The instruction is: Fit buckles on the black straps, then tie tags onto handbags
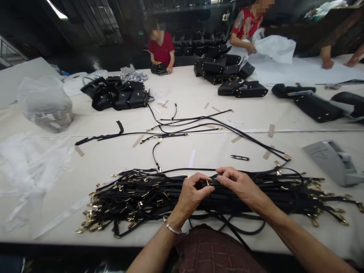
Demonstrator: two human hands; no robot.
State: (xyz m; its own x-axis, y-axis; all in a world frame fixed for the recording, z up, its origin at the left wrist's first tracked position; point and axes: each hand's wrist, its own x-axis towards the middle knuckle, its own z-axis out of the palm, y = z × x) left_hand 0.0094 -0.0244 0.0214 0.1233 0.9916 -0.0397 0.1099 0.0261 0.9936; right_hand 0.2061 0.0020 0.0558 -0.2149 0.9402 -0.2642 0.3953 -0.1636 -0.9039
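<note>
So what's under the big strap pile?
The table shows around the strap pile, which the left hand and right hand partly hide. What lies under its middle is covered, so I can't tell.

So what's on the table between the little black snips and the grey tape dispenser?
In the head view, a brown strip and black straps with gold metal ends lie between the snips and the dispenser.

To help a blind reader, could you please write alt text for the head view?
A person's left hand and right hand hold a black and gold piece above heaped thin black straps with gold metal clasps on a cream table.
</note>
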